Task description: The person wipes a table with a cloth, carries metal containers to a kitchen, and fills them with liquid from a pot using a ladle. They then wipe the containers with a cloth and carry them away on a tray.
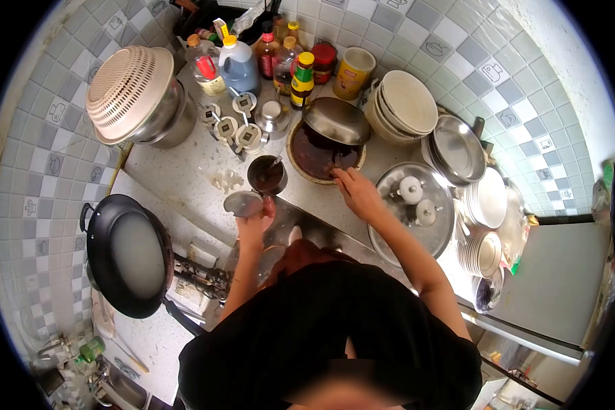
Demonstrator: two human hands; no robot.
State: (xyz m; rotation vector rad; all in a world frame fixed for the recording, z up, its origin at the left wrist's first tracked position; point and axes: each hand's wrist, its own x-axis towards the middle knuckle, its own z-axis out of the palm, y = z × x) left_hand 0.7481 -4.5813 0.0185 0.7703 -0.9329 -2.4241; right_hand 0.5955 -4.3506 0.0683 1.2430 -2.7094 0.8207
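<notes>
Brown-liquid basin: one round, tan-rimmed vessel (301, 171) on the pale speckled counter (205, 160), right of the small steel pot; filled with dark reddish-brown liquid.
Basin cover: one shiny domed steel piece (337, 121) across the far part of the basin, hiding the liquid beneath.
Right hand: one bare hand (354, 188), fingers drawn near each other at the basin's near rim; the fingertips blend with the brown surface, so whether they grip anything cannot be told.
Left hand: one bare hand (256, 215), closed on the edge of one round, flat grey disc (242, 203); the disc masks part of the fingers.
Small pot: one cylindrical steel vessel (278, 190) just beyond the disc, with dark contents of unclear kind and one metal utensil handle (275, 162) standing out; the utensil's lower end is hidden.
Steel tray: one wide round metal piece (393, 236), partly covered by the right forearm; two white knobbed objects (411, 190) on it.
Metal-centred discs: four whitish pieces (225, 128), clustered, partly overlapping.
Cream bowls: one nested stack (408, 102); number uncertain, lower ones obscured.
Wok: one black pan (140, 256) with cloudy liquid; handle end hidden behind the sleeve.
</notes>
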